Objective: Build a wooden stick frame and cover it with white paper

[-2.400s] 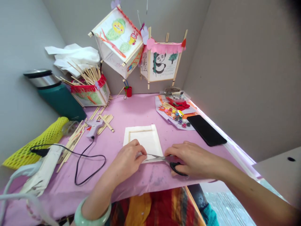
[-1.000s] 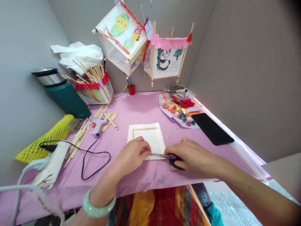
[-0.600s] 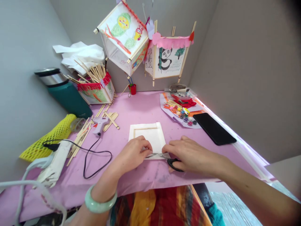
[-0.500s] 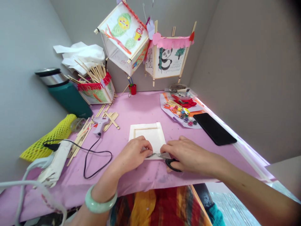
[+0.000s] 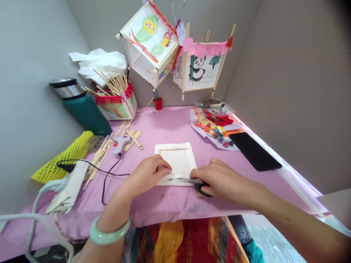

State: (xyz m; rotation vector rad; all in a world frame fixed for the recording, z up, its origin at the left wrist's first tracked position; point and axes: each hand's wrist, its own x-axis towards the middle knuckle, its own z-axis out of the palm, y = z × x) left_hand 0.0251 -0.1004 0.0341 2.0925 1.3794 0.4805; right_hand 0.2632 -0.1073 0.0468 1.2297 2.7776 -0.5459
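A square sheet of white paper [image 5: 179,160] lies on the table with thin wooden sticks [image 5: 172,149] along its far and left sides. Over the left part of the sheet is my left hand [image 5: 149,171], its thumb and forefinger drawn together. What is between those fingertips, if anything, is hidden. My right hand [image 5: 216,179] is closed round the black handles of a pair of scissors [image 5: 201,188]. The scissors' blades point left across the near part of the paper, and appear nearly closed.
A glue gun [image 5: 120,144] and wooden sticks [image 5: 97,159] lie left, near a power strip [image 5: 70,186] and green bottle [image 5: 85,111]. Paper lanterns [image 5: 201,69] hang behind. Paint pots [image 5: 219,137] and a black phone [image 5: 255,151] lie right.
My left hand has moved left, away from the scissors' tips and back over the sheet's left side. More of the blades now shows. My right hand keeps hold of the scissors.
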